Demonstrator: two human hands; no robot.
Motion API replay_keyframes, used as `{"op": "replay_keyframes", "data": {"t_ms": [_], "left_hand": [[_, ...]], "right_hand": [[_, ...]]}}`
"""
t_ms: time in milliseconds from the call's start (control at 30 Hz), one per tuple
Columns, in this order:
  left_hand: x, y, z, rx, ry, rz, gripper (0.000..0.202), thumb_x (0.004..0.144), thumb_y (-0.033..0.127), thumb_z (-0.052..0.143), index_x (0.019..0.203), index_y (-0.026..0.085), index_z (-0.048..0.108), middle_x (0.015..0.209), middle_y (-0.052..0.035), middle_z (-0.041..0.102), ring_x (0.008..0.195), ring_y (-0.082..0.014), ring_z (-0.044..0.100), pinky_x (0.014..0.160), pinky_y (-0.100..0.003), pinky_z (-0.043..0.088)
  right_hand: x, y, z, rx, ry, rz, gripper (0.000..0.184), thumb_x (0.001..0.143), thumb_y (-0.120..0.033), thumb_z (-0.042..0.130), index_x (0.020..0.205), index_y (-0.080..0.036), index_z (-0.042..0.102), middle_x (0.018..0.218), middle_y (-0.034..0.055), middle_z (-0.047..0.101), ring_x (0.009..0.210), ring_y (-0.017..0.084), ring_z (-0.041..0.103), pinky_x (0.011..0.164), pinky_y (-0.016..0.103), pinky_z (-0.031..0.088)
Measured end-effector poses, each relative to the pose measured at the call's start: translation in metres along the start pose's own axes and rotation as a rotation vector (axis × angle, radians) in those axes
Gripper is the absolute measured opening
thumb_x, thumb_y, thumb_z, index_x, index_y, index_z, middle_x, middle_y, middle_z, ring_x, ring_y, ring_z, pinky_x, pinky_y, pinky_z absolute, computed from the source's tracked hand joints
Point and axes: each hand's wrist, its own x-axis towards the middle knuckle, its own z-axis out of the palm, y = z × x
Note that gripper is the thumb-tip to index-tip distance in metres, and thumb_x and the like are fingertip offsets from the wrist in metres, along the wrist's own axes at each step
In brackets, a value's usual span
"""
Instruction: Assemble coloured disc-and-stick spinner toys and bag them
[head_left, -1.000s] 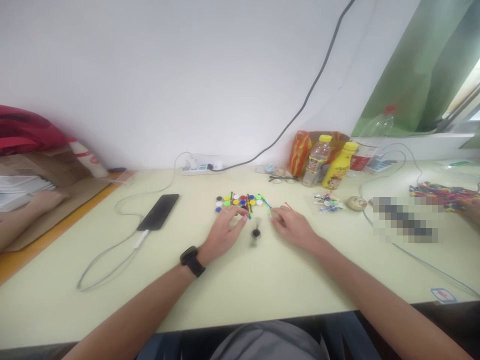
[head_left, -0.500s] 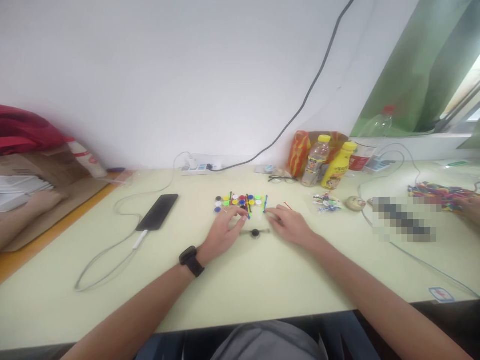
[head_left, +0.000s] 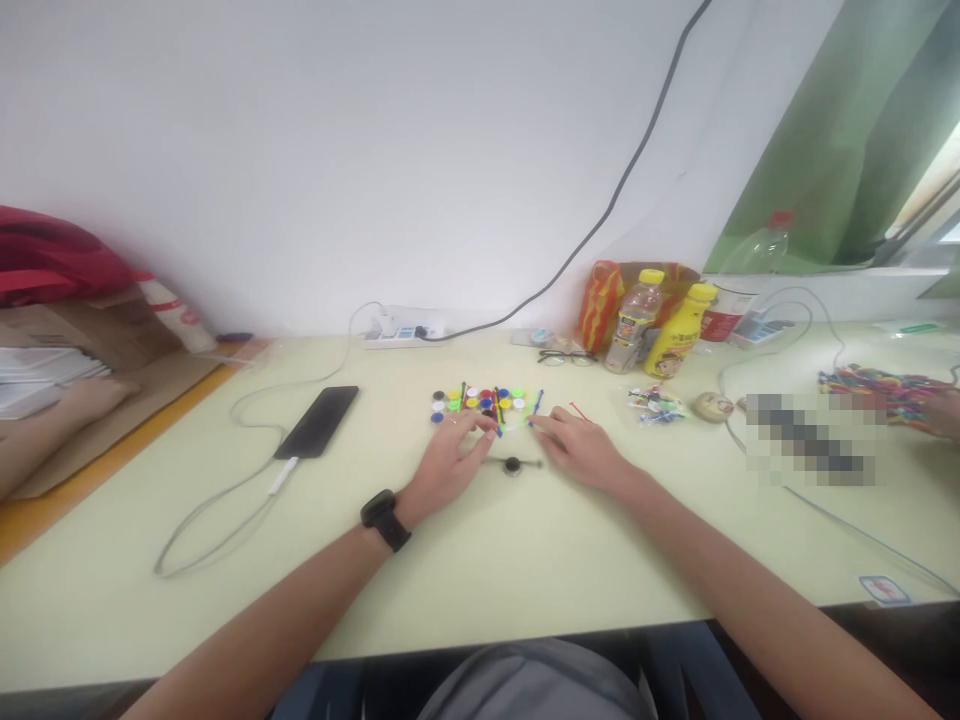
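Observation:
My left hand [head_left: 447, 462] lies on the pale table [head_left: 525, 560] with its fingers spread, holding nothing. Its fingertips reach a cluster of small coloured discs [head_left: 480, 400] and thin coloured sticks. My right hand [head_left: 579, 450] rests close by on the right, fingers drawn together at the lower end of a blue stick [head_left: 535, 406] that leans beside the discs. Between the two hands a small black round part [head_left: 512, 465] on a thin rod lies on the table. A black watch [head_left: 385, 520] is on my left wrist.
A black phone [head_left: 316, 422] with a white cable lies to the left, a power strip [head_left: 401, 333] at the wall. Glasses [head_left: 566, 357], two bottles [head_left: 679, 332] and a packet of small parts [head_left: 656, 403] stand back right. Other people's arms show at far left [head_left: 45, 425] and far right [head_left: 946, 410].
The blue stick at my right fingertips has swung from leaning one way to leaning the other. The black round part has tipped from upright to lying on its rod. My left hand has stayed still.

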Motion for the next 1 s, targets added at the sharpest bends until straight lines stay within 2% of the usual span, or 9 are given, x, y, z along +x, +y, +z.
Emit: {"op": "replay_keyframes", "data": {"t_ms": [167,367,467,567,700,900,1000], "left_hand": [[0.0,-0.002,0.001,-0.002,0.013,0.005,0.016,0.104,0.032,0.054,0.108,0.025,0.068,0.111,-0.0028,0.071,0.107,-0.0222,0.06,0.101,-0.04,0.045],[0.0,-0.002,0.001,-0.011,0.006,-0.001,0.017,0.104,0.032,0.054,0.109,0.026,0.069,0.111,-0.0025,0.072,0.107,-0.0228,0.061,0.099,-0.04,0.046],[0.0,-0.001,0.001,-0.014,0.003,-0.006,0.017,0.104,0.032,0.054,0.109,0.026,0.069,0.112,-0.003,0.072,0.108,-0.0233,0.061,0.1,-0.041,0.046],[-0.001,-0.001,0.001,-0.004,0.006,0.006,0.016,0.103,0.031,0.055,0.11,0.027,0.069,0.111,-0.0029,0.072,0.108,-0.0231,0.061,0.1,-0.04,0.046],[-0.001,-0.002,0.001,0.002,0.012,0.014,0.016,0.103,0.03,0.055,0.108,0.026,0.07,0.11,-0.0024,0.072,0.106,-0.0222,0.062,0.098,-0.039,0.047],[0.0,-0.002,0.001,0.003,0.011,0.024,0.016,0.103,0.03,0.055,0.109,0.026,0.07,0.11,-0.0033,0.072,0.106,-0.0228,0.062,0.099,-0.04,0.047],[0.0,-0.002,0.001,-0.006,0.003,0.013,0.016,0.103,0.03,0.055,0.109,0.026,0.07,0.111,-0.0031,0.072,0.106,-0.0227,0.062,0.099,-0.041,0.046]], "right_hand": [[0.001,0.005,0.002,0.032,0.043,0.022,0.032,0.105,-0.032,0.047,0.133,-0.026,0.062,0.114,0.0068,0.066,0.105,0.022,0.064,0.083,0.032,0.045],[0.002,0.009,0.004,0.076,0.108,0.033,0.013,0.1,-0.025,0.054,0.104,-0.025,0.066,0.103,0.0037,0.067,0.096,0.02,0.063,0.078,0.03,0.043],[0.003,0.009,0.003,0.063,0.121,0.047,0.01,0.099,-0.023,0.054,0.095,-0.023,0.064,0.099,0.0027,0.066,0.089,0.019,0.062,0.073,0.03,0.04],[0.003,0.009,0.0,0.057,0.145,0.055,0.01,0.098,-0.021,0.054,0.094,-0.023,0.063,0.097,0.0023,0.065,0.085,0.018,0.062,0.071,0.029,0.039],[0.002,0.01,-0.003,0.087,0.196,0.052,0.011,0.097,-0.02,0.053,0.096,-0.023,0.063,0.1,0.0034,0.066,0.09,0.019,0.063,0.074,0.029,0.04],[0.004,0.011,-0.003,0.24,0.248,0.061,0.01,0.097,-0.02,0.05,0.096,-0.023,0.06,0.094,0.0028,0.067,0.083,0.019,0.062,0.072,0.03,0.043],[0.004,0.011,-0.002,0.269,0.301,0.061,0.009,0.097,-0.023,0.05,0.095,-0.023,0.059,0.094,0.0034,0.068,0.087,0.02,0.062,0.074,0.031,0.044]]}}
